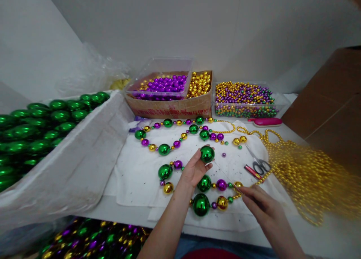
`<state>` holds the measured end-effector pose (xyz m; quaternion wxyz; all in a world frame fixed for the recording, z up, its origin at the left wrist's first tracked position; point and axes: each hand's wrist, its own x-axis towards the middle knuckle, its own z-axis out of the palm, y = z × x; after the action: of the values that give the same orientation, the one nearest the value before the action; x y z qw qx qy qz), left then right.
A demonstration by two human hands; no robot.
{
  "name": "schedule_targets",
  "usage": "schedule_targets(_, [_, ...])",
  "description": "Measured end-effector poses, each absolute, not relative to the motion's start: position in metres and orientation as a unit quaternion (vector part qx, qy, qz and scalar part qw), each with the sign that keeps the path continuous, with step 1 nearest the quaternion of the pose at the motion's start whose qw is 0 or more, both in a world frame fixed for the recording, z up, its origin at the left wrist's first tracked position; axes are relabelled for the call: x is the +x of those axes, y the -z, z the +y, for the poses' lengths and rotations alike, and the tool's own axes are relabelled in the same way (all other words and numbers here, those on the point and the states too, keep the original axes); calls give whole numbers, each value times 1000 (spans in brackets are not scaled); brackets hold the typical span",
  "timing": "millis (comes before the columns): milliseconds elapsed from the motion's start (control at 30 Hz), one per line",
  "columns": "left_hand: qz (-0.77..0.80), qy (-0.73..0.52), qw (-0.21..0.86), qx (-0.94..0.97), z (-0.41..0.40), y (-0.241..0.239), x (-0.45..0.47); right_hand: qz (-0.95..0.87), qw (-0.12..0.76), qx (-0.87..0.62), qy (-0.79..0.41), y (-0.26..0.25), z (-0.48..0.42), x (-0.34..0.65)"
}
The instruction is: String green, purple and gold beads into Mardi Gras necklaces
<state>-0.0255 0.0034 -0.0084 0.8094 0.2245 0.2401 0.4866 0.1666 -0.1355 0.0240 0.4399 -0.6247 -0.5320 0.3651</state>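
Between the fingers of my left hand (196, 168) is a large shiny green bead (207, 154). A thin thread (224, 172) runs from this bead toward my right hand (258, 200), whose thumb and fingers pinch it; whether a needle is there I cannot make out. Below my hands lies a strand of green, purple and gold beads (201, 204), partly hidden by my left forearm. Another beaded strand (164, 149) curves across the white cloth (132, 184) farther back. Loose gold beads (239, 140) and a small purple bead (223, 155) rest near my left hand.
Scissors (261, 165) and a red lighter (253, 171) lie right of centre, beside heaped gold bead chains (307, 172). A white foam box (96, 168) of green beads stands left. At the back are a cardboard box (169, 108), a clear bin (245, 110) and a pink tool (267, 121).
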Motion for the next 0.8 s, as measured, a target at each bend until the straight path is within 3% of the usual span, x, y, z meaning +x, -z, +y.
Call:
schedule_targets(533, [201,-455,810,310,-9,2,-19,-508,450,-637,-367,-5,-138,172])
schedule_targets(800, [233,-438,795,349,-10,-5,-13,-516,443,-629,-377,-23,-131,162])
